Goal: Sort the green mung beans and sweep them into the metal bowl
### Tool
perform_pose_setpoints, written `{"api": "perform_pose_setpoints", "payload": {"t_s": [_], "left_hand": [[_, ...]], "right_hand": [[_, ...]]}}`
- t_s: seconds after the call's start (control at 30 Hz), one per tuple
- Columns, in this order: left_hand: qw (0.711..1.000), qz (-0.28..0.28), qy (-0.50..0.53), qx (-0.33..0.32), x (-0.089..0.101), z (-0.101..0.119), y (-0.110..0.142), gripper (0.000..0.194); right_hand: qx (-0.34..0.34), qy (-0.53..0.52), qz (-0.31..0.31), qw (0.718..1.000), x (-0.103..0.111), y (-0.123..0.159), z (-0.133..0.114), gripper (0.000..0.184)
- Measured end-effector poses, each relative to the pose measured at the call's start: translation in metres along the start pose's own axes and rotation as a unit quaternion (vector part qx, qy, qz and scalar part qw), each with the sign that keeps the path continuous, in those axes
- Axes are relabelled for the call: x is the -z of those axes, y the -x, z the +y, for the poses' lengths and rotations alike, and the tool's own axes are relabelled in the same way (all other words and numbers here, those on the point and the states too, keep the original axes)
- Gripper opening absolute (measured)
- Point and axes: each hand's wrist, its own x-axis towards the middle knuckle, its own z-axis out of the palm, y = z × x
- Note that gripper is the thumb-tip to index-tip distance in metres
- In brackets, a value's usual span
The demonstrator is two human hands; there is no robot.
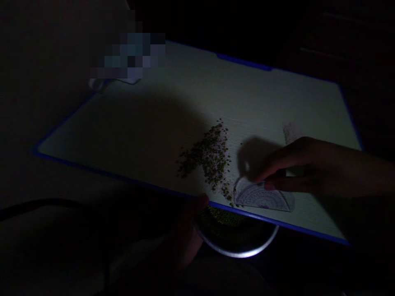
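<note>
My right hand [296, 164] pinches a clear plastic protractor [262, 199] between thumb and fingers. The protractor lies low over the pale tabletop [262, 94], its straight edge near the front blue rim. To its left spreads a loose pile of green beans [212, 158] mixed with white grains; a few beans lie by the protractor's left corner. My left hand [187, 242] holds a metal-rimmed bowl [243, 253] below the table's front edge, with the thumb up at that edge. Green beans [226, 217] show inside the bowl, whose back part the tabletop hides.
A small heap of white grains [290, 130] lies behind my right hand, partly covered by it. Blurred-out items stand at the tabletop's far left corner, beside a pale rounded object [96, 84]. A dark curved strip [46, 202] shows at left. The surroundings are very dark.
</note>
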Motion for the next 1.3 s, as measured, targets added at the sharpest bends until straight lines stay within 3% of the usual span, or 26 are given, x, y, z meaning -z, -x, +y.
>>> {"api": "perform_pose_setpoints", "payload": {"t_s": [0.13, 0.33, 0.83, 1.07, 1.3], "left_hand": [[1.000, 0.004, 0.000, 0.009, -0.001, 0.000, 0.000, 0.013], [1.000, 0.017, -0.005, 0.023, 0.003, -0.001, -0.001, 0.023], [1.000, -0.013, -0.014, 0.003, -0.005, 0.000, 0.003, 0.021], [1.000, 0.013, -0.002, -0.014, -0.003, 0.000, 0.004, 0.028], [1.000, -0.013, -0.011, -0.006, -0.004, 0.000, 0.005, 0.015]], "right_hand": [[0.007, -0.003, -0.012, 1.000, -0.001, -0.002, -0.006, 0.027], [0.001, -0.007, -0.002, 1.000, -0.002, -0.003, -0.006, 0.029], [0.012, -0.002, -0.011, 1.000, -0.004, -0.007, -0.008, 0.030], [0.006, -0.007, -0.001, 1.000, -0.008, -0.009, -0.009, 0.032], [0.020, -0.033, -0.022, 0.999, -0.010, -0.011, -0.009, 0.032]]}}
